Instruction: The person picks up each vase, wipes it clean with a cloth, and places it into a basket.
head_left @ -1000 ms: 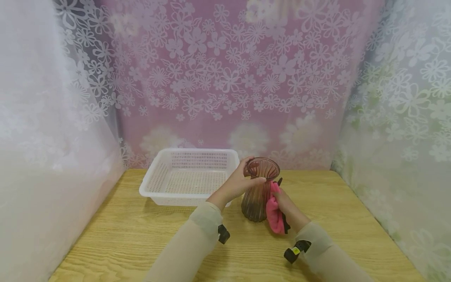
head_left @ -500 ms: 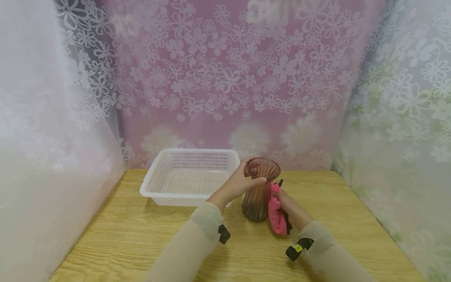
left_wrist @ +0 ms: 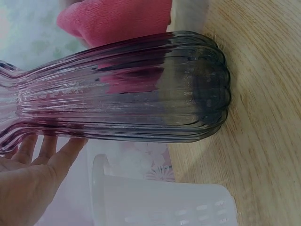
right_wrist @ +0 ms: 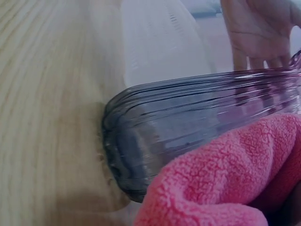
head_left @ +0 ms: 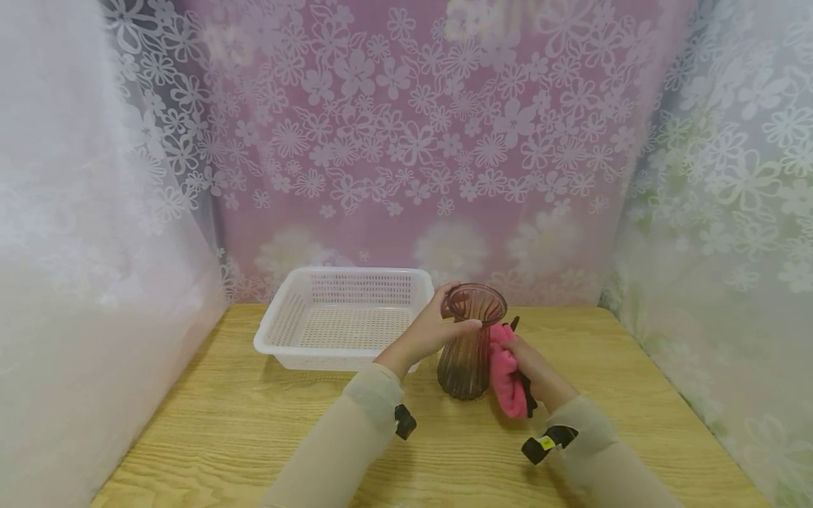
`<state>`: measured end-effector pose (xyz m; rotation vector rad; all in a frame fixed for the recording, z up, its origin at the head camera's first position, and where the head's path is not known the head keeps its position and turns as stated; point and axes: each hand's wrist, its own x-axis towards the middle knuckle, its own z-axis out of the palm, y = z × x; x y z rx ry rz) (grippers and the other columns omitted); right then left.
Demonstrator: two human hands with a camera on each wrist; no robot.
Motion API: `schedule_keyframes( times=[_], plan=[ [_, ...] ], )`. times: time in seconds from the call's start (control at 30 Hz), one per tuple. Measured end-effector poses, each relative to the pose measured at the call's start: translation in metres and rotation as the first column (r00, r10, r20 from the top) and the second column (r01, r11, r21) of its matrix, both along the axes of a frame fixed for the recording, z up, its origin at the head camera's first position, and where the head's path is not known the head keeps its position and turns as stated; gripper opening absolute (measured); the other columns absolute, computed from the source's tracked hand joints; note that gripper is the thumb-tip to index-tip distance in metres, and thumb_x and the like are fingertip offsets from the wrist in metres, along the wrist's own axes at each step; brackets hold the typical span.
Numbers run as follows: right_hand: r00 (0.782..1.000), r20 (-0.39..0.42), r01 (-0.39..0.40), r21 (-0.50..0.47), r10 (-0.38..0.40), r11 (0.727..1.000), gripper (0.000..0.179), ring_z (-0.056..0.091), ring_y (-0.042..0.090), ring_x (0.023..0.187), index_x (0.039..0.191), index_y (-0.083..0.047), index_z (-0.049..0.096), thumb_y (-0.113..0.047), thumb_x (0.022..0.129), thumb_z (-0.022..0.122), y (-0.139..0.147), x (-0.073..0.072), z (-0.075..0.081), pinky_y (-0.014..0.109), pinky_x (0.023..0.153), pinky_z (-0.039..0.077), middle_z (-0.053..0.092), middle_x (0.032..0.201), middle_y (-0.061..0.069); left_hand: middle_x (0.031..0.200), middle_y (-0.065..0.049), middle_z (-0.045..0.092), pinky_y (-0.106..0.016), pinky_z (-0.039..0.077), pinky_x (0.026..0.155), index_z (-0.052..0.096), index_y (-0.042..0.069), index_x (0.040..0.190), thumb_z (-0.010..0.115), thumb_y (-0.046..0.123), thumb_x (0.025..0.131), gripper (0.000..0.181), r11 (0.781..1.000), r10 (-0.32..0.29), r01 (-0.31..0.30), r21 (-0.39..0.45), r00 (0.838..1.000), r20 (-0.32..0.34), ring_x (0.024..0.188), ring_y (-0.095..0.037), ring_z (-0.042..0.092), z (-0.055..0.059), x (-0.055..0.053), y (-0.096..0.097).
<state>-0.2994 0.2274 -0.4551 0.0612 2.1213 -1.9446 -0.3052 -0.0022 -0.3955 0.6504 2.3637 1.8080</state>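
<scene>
A ribbed glass vase, plum at the flared top and smoky grey below, stands on the wooden table. My left hand grips its neck from the left, thumb across the front and fingers behind. Bunched in my right hand is a pink fleecy cloth with a dark underside, held at the vase's right side. The left wrist view shows the cloth through and behind the glass. In the right wrist view the cloth overlaps the vase; most of my right hand is hidden there.
Just left of the vase, a white perforated plastic basket sits on the table, its inside showing nothing but the slotted floor. Flowered curtains enclose the back and both sides.
My right hand and the cloth have shifted a little to the right along the vase's side. The left hand keeps its hold on the neck, and the vase stays almost in place.
</scene>
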Motion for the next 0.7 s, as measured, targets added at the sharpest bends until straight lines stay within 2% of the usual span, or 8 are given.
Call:
schedule_keyframes(
  times=[0.13,0.2,0.3,0.33,0.37,0.47,0.57,0.7],
  plan=[
    [1.000,-0.028,0.003,0.029,-0.002,1.000,0.057,0.049,0.003,0.077,0.154,-0.003,0.023,-0.021,0.103,0.042,0.001,0.004,0.010,0.019,0.068,0.043,0.051,0.104,-0.003,0.148,-0.001,0.048,-0.048,0.037,0.110,0.024,0.037,0.156,0.077,0.046,0.086,0.089,1.000,-0.005,0.005,0.002,1.000,-0.003,0.137,-0.020,0.045,0.000,0.000,0.000],
    [1.000,-0.029,-0.006,0.046,0.007,0.999,0.063,0.049,0.005,0.085,0.158,-0.004,0.014,-0.024,0.104,0.041,0.002,0.005,0.017,0.017,0.071,0.043,0.052,0.123,0.010,0.148,-0.001,0.048,-0.048,0.037,0.110,0.024,0.037,0.156,0.077,0.046,0.086,0.089,1.000,-0.007,0.007,0.002,1.000,-0.002,0.137,-0.020,0.044,0.000,0.000,0.000],
    [1.000,-0.031,-0.001,0.060,0.003,0.998,0.069,0.045,0.013,0.109,0.161,-0.008,0.003,-0.026,0.105,0.038,0.003,0.010,0.026,0.016,0.084,0.040,0.028,0.155,0.018,0.148,-0.001,0.047,-0.048,0.037,0.110,0.024,0.037,0.156,0.077,0.046,0.086,0.088,1.000,-0.012,0.012,0.012,1.000,0.002,0.137,-0.020,0.044,0.001,0.001,0.000],
    [0.999,-0.035,-0.009,0.063,0.011,0.998,0.070,0.039,0.015,0.121,0.161,-0.009,-0.003,-0.027,0.106,0.037,0.004,0.011,0.030,0.018,0.093,0.037,0.012,0.163,0.017,0.148,-0.001,0.047,-0.048,0.037,0.110,0.024,0.037,0.156,0.077,0.045,0.086,0.088,1.000,-0.013,0.013,0.016,1.000,0.004,0.137,-0.020,0.044,0.001,0.001,0.000],
    [0.999,-0.044,-0.013,0.062,0.016,0.998,0.070,0.031,0.018,0.132,0.160,-0.010,-0.005,-0.027,0.107,0.036,0.004,0.012,0.034,0.020,0.102,0.032,0.002,0.166,0.015,0.148,-0.001,0.047,-0.049,0.037,0.110,0.025,0.037,0.156,0.077,0.045,0.086,0.088,1.000,-0.015,0.015,0.021,1.000,0.006,0.137,-0.020,0.044,0.001,0.001,0.000],
    [0.998,-0.056,-0.004,0.045,0.007,0.999,0.070,0.012,0.024,0.144,0.160,-0.012,-0.009,-0.026,0.107,0.034,0.005,0.017,0.044,0.030,0.116,0.018,-0.007,0.167,0.011,0.148,0.000,0.047,-0.049,0.038,0.110,0.025,0.037,0.156,0.078,0.043,0.087,0.087,0.999,-0.018,0.018,0.030,1.000,0.011,0.137,-0.020,0.045,0.001,0.001,0.000],
    [0.998,-0.064,0.009,0.031,-0.007,0.999,0.071,0.017,0.023,0.141,0.160,-0.011,-0.010,-0.026,0.106,0.034,0.006,0.022,0.053,0.028,0.114,0.021,-0.003,0.167,0.012,0.146,0.000,0.049,-0.049,0.038,0.109,0.026,0.037,0.156,0.078,0.043,0.087,0.087,0.999,-0.013,0.013,0.031,1.000,0.011,0.136,-0.020,0.045,0.000,0.001,0.000],
    [0.995,-0.093,0.031,0.046,-0.027,0.998,0.070,0.041,0.009,0.114,0.160,-0.008,-0.007,-0.029,0.107,0.033,0.006,0.028,0.061,0.016,0.091,0.036,0.019,0.155,0.015,0.146,-0.001,0.049,-0.048,0.039,0.109,0.026,0.038,0.156,0.078,0.043,0.087,0.086,0.999,-0.010,0.009,0.031,1.000,0.012,0.136,-0.021,0.046,-0.001,0.001,0.000]
  ],
)
